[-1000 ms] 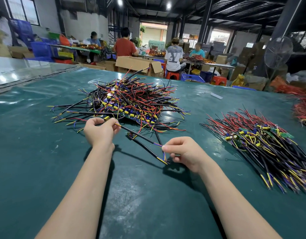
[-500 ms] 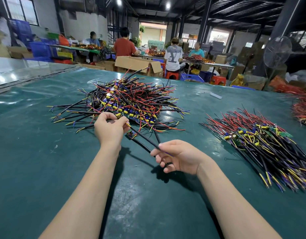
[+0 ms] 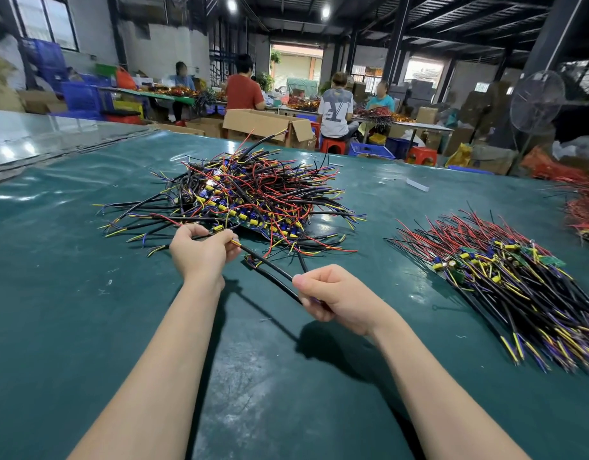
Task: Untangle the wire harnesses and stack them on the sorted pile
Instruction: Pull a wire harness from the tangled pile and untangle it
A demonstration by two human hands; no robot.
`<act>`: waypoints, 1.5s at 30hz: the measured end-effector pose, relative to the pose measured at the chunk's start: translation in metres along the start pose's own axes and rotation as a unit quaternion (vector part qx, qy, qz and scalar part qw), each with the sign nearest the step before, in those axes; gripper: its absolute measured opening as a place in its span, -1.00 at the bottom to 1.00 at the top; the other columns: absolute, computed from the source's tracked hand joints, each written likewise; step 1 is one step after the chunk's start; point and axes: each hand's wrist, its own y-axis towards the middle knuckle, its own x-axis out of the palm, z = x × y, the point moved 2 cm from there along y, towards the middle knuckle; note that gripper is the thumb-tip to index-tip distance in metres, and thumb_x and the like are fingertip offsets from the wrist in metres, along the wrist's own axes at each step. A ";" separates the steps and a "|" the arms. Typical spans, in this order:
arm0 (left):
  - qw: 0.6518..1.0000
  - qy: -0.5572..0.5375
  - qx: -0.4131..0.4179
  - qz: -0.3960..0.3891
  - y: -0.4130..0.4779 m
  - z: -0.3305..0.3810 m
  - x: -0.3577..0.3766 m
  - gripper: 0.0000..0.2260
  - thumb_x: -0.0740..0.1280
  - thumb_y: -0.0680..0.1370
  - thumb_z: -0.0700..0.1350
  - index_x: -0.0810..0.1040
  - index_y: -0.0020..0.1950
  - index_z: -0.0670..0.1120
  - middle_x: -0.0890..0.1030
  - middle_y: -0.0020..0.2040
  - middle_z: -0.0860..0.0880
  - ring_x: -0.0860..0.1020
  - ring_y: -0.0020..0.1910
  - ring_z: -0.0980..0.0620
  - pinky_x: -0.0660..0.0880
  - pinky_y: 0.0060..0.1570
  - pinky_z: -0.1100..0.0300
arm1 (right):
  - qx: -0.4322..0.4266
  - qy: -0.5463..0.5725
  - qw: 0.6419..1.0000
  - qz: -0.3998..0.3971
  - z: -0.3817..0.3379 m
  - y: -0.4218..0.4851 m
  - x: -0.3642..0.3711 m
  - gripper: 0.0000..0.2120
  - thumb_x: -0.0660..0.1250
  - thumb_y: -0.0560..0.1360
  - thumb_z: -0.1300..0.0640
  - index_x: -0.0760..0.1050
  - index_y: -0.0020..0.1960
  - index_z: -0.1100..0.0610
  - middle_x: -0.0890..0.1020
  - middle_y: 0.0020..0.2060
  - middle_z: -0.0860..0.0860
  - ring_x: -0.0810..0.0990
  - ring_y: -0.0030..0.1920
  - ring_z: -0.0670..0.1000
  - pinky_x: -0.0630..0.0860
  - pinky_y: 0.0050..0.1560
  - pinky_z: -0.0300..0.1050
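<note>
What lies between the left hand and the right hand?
Black wires span the gap, held by the left hand and the right hand, as the head view shows.

Head-worn camera looks forward and down, close over table [image 3: 87, 327].

The tangled heap [image 3: 253, 197] of wire harnesses is a loose mound of black, red, yellow and purple leads on the green tabletop [image 3: 87, 327], with small yellow and blue parts among them and ends sticking out all round. At the heap's near edge one harness [image 3: 266, 262] stretches out: two black cables run straight from the left hand [image 3: 203, 250], which pinches it, to the right hand [image 3: 336, 293], which grips the ends. The sorted pile [image 3: 505, 277] lies well right of the heap, its leads combed roughly parallel.
</note>
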 end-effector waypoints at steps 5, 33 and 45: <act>1.000 -0.009 -0.026 0.007 0.005 0.000 -0.004 -0.64 0.30 0.42 -0.46 0.23 -0.24 -0.06 0.51 -0.36 -0.18 0.51 -0.63 0.14 0.52 -0.52 0.29 | 0.011 0.094 0.992 -0.089 0.001 -0.005 0.001 -0.85 0.24 0.49 0.23 0.45 -0.26 0.17 0.42 -0.57 -0.10 0.33 -0.55 -0.18 0.20 -0.53 -0.41; 0.994 0.001 -0.041 -0.105 0.000 0.010 0.001 -0.65 0.32 0.45 -0.43 0.26 0.11 -0.20 0.55 -0.26 -0.18 0.54 -0.55 0.16 0.51 -0.51 0.32 | 0.100 0.138 0.963 -0.210 0.000 -0.021 -0.019 -0.74 0.49 0.15 -0.07 0.66 -0.32 0.11 0.61 -0.52 -0.01 0.38 -0.65 -0.21 0.19 -0.66 -0.47; 0.863 0.213 -0.185 -0.418 -0.058 -0.018 0.035 -0.89 0.36 0.47 -0.33 0.50 -0.13 -0.14 0.62 -0.45 0.00 0.52 -0.55 0.17 0.43 -0.52 0.39 | 0.058 0.291 0.931 0.214 0.014 0.001 -0.025 -0.80 0.24 0.54 0.18 0.49 -0.26 0.13 0.51 -0.54 -0.07 0.43 -0.55 -0.16 0.43 -0.50 -0.34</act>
